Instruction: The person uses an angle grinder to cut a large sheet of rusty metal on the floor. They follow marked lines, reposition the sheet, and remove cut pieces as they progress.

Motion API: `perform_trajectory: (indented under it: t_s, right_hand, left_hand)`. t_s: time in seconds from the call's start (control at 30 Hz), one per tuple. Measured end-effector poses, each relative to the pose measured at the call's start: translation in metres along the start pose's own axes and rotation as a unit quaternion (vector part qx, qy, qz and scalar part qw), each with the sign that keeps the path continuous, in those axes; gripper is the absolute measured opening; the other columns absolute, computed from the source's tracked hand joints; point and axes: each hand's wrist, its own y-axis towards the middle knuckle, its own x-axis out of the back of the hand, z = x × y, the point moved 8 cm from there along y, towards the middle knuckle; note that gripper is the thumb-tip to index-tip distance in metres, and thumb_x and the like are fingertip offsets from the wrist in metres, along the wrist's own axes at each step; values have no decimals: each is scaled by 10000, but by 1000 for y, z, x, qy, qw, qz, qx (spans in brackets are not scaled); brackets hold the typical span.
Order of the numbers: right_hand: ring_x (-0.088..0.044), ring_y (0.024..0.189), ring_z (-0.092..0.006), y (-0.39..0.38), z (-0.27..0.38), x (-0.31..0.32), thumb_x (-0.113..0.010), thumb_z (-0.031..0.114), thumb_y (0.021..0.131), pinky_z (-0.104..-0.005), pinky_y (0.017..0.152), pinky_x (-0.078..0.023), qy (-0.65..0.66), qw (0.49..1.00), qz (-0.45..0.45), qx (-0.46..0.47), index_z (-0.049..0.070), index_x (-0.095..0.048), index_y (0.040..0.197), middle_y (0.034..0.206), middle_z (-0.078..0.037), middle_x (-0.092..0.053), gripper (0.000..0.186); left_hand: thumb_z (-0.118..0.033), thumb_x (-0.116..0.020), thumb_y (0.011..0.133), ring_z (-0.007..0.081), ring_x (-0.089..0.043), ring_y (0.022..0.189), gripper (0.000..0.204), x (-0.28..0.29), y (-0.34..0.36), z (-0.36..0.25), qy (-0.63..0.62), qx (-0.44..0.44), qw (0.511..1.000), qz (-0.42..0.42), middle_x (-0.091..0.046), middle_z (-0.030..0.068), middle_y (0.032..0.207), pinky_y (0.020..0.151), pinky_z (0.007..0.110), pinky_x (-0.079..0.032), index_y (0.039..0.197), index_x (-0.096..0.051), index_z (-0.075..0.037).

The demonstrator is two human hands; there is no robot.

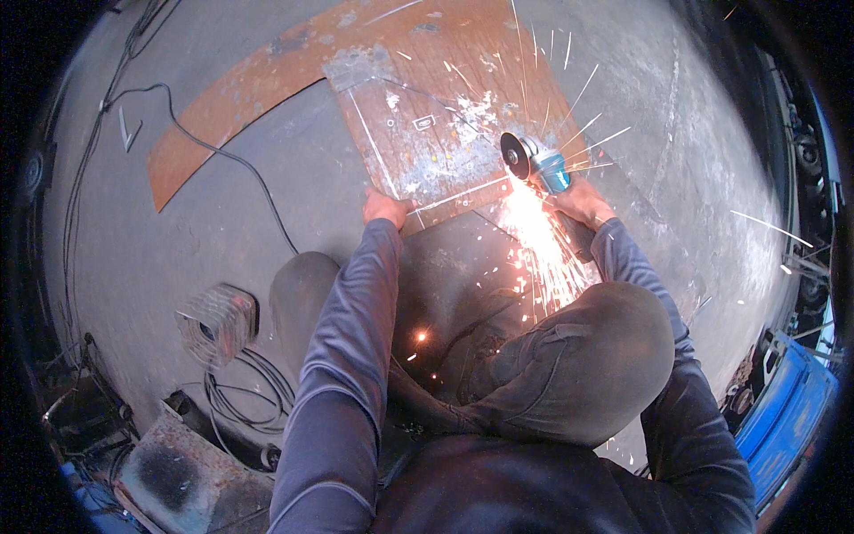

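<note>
Near eight o'clock a silvery ridged box (218, 322) sits on the grey floor (680, 165), a coil of dark cable (277, 384) just beside it; a rust-stained metal piece (227, 476) lies past that, a blue panel (787, 405) near four

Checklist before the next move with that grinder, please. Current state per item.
1. Grinder held: ok, the right hand grips it.
2. Left hand clear of the disc: ok, it is at the near left corner of the rusty sheet.
3. Hands gloved: not ok, both look bare.
4. Sparks directed away from the body: not ok, they stream toward the right leg.
5. Loose cable away from the disc: ok, it lies well to the left.
6. Eye protection on: cannot tell, the face is out of view.
</note>
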Motion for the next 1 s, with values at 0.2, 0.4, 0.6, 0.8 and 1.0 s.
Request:
perform_trajectory:
  t_s: [0.2,0.4,0.6,0.8,1.0]
  right_hand:
    - [-706,1113,-332,8,-25,0,-861,305,654,-429,962,-541,-15,999,-28,-6,-15,-623,1310,1206,-227,-722,768]
    - [-712,1111,-358,12,-28,-7,-871,331,637,-432,962,-550,-24,1000,-10,-12,6,-625,1323,1217,-224,-725,798]
    - [-714,1114,-363,11,-26,2,-879,352,611,-432,953,-551,-64,998,-22,-3,-6,-659,1281,1206,-241,-731,791]
    - [-707,1127,-359,10,-20,1,-866,346,613,-412,967,-544,-48,999,-17,-3,-27,-658,1268,1208,-240,-726,782]
    - [-723,1037,-338,6,-20,0,-847,338,636,-412,916,-555,24,999,-6,30,-32,-657,1251,1177,-218,-729,743]
  left_hand:
    - [-293,-992,660,420,-622,1276,946,-8,0,-6,-5,-2,1000,10,-642,296,1337,1089,439,-499,1373,-471,47]
    - [-316,-985,666,417,-631,1266,941,-13,15,8,-11,-11,1000,15,-653,295,1321,1087,431,-500,1363,-475,55]
    - [-373,-974,685,397,-664,1226,934,-10,8,-1,24,-14,1000,6,-674,284,1307,1042,417,-520,1351,-512,93]
    - [-385,-975,676,396,-661,1232,936,-4,7,2,28,-7,1000,-2,-674,283,1308,1048,426,-517,1347,-529,91]
    - [-328,-981,662,403,-642,1262,954,-4,5,-2,-4,-17,1000,12,-666,281,1320,1078,426,-510,1381,-486,56]
